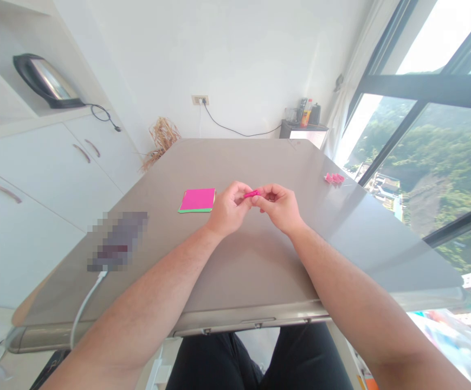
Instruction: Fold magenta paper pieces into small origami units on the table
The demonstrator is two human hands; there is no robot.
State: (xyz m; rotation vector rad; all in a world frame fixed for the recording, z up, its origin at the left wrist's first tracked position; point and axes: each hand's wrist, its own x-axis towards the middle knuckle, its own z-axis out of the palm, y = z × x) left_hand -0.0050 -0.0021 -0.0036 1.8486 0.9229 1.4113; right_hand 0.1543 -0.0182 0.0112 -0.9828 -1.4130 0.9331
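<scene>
Between my two hands, just over the middle of the table, is a small folded piece of bright pink paper (252, 194). My left hand (231, 208) pinches its left end between thumb and fingers. From the other side, my right hand (278, 205) grips the right end, thumb toward me. The fingertips hide part of the paper. Left of my left hand lies a stack of square paper (198, 199), pink on top with a green edge showing beneath. Several small folded pink paper pieces (334, 179) sit together near the table's right edge.
The grey-brown table (235, 271) reaches toward the white wall. At its left lies a blurred-out dark object (118, 241) with a white cable (84, 303) running off the front edge. A kettle (50, 81) stands on the left shelf; windows (422, 135) line the right.
</scene>
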